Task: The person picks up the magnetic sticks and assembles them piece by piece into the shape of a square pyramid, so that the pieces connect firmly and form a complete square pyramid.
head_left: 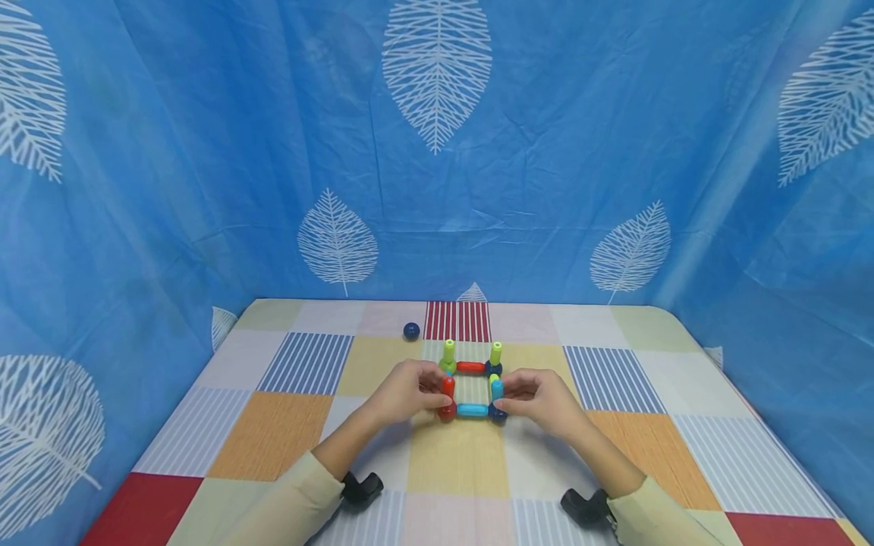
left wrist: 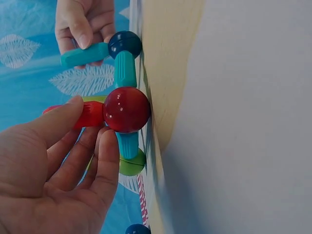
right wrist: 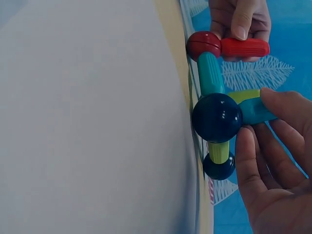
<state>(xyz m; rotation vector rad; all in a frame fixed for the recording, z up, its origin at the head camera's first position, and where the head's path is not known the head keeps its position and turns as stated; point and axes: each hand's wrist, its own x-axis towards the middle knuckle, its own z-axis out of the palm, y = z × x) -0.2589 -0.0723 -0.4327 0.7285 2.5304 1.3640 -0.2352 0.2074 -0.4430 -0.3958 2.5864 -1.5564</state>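
Note:
A square frame of rods and balls rests on the table, one upright rod on each corner. My left hand [head_left: 412, 392] pinches the red upright rod [left wrist: 92, 114] on the red ball [left wrist: 126, 110]. My right hand [head_left: 544, 400] pinches the light blue upright rod [right wrist: 257, 111] on the near navy ball [right wrist: 217, 118]. A light blue rod [head_left: 473, 410] joins these two balls. At the back, a red rod [head_left: 470, 367] links the green ball [head_left: 447, 366] to another navy ball [head_left: 494, 368]. Green upright rods [head_left: 449, 350] stand on both back balls.
A loose navy ball [head_left: 411, 331] lies behind the frame, to the left. The patchwork tablecloth [head_left: 457, 462] covers the table, and a blue leaf-print curtain [head_left: 437, 189] hangs behind it and along both sides. Black wrist mounts [head_left: 362, 490] sit on both forearms.

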